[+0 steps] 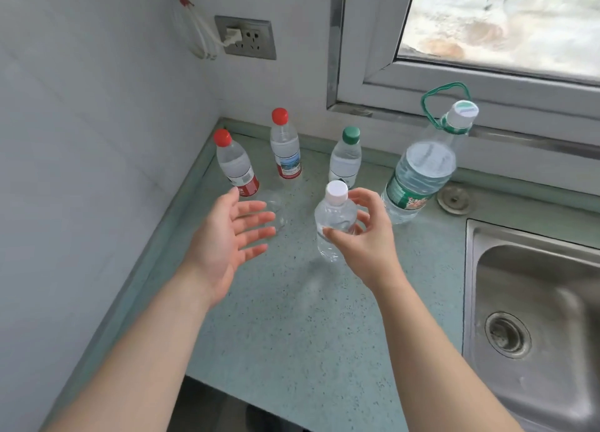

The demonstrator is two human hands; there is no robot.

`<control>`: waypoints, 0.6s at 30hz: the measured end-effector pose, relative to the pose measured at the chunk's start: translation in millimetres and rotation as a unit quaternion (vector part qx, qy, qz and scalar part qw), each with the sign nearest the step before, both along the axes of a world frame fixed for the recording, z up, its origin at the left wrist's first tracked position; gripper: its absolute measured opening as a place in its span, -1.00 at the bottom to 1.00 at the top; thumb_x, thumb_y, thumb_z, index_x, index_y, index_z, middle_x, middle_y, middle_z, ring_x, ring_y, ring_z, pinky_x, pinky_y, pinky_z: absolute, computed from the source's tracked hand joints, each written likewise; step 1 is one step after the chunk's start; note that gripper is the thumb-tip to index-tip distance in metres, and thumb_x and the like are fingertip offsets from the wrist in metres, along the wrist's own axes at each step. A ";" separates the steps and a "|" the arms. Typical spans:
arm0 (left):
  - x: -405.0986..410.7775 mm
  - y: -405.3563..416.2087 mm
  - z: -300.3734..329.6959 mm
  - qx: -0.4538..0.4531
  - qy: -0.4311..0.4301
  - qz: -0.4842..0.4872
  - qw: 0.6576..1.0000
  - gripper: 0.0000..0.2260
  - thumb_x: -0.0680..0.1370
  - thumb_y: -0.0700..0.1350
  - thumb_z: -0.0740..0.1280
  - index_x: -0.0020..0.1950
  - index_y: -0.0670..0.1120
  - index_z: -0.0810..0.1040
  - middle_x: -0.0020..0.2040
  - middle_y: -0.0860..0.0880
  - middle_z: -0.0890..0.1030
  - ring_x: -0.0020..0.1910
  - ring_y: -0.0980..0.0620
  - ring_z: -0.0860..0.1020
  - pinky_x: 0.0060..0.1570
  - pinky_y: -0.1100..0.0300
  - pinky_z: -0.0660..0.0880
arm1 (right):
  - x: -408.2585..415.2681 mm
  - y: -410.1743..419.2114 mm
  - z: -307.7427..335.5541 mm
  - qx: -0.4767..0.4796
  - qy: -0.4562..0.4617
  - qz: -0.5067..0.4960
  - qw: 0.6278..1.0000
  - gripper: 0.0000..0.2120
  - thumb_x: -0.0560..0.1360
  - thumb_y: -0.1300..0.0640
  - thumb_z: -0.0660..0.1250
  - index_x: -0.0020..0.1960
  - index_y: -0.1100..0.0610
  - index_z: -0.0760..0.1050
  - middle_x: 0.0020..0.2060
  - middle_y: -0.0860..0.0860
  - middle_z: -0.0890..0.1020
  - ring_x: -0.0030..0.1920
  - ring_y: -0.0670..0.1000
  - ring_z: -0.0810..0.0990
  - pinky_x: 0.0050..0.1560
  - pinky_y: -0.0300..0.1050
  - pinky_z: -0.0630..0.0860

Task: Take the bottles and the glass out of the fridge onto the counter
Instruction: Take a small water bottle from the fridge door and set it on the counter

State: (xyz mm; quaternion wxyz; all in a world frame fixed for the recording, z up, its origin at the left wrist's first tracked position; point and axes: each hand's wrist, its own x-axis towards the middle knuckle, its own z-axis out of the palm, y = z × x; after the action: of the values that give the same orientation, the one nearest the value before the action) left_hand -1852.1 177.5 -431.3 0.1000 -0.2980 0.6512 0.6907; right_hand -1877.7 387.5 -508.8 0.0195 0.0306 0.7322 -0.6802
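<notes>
Toward the worktop's [292, 318] back left corner, my right hand [363, 240] loosely cups the white-capped bottle [332, 223], fingers apart; my left hand [227, 236] is spread open before the glass [277, 212]; four bottles stand behind.

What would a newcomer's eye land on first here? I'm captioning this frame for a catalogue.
Two bare hands in the middle: the left hand open beside a clear glass, the right hand loosely around a white-capped bottle standing on the counter. Behind stand two red-capped bottles, and near the sink a large handled bottle.
</notes>
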 end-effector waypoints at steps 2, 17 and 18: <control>-6.2 -0.2 -2.5 -0.002 -0.004 0.005 1.000 -0.53 0.67 0.22 0.11 0.19 -0.10 0.62 0.11 -0.09 0.76 0.04 -0.05 0.70 0.05 0.00 0.53 | -9.0 -0.7 -6.7 -0.003 -0.002 0.000 1.000 -0.45 0.38 0.43 0.56 0.22 0.03 0.46 0.14 -0.21 0.56 0.02 -0.34 0.60 0.04 -0.34 0.55; -29.6 -1.6 -11.9 -0.013 -0.020 0.009 1.000 -0.55 0.68 0.20 0.10 0.16 -0.09 0.63 0.10 -0.10 0.76 0.06 -0.07 0.70 0.09 -0.03 0.52 | -36.8 9.2 -40.6 -0.010 -0.052 0.044 0.998 -0.44 0.38 0.47 0.53 0.17 0.01 0.39 -0.03 -0.33 0.63 -0.02 -0.17 0.63 0.00 -0.32 0.57; -30.2 0.7 -12.8 -0.012 -0.022 0.006 1.000 -0.55 0.68 0.20 0.10 0.15 -0.09 0.63 0.10 -0.10 0.76 0.05 -0.07 0.70 0.08 -0.03 0.52 | -37.3 10.6 -40.6 -0.013 -0.053 0.044 0.998 -0.43 0.38 0.47 0.53 0.18 0.02 0.39 0.02 -0.27 0.61 0.00 -0.17 0.62 0.00 -0.33 0.56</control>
State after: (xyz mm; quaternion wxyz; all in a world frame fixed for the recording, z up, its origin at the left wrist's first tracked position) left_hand -1882.3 178.2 -444.1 0.1063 -0.3179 0.6555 0.6768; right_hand -1915.0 398.0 -549.4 0.0881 0.0343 0.7216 -0.6858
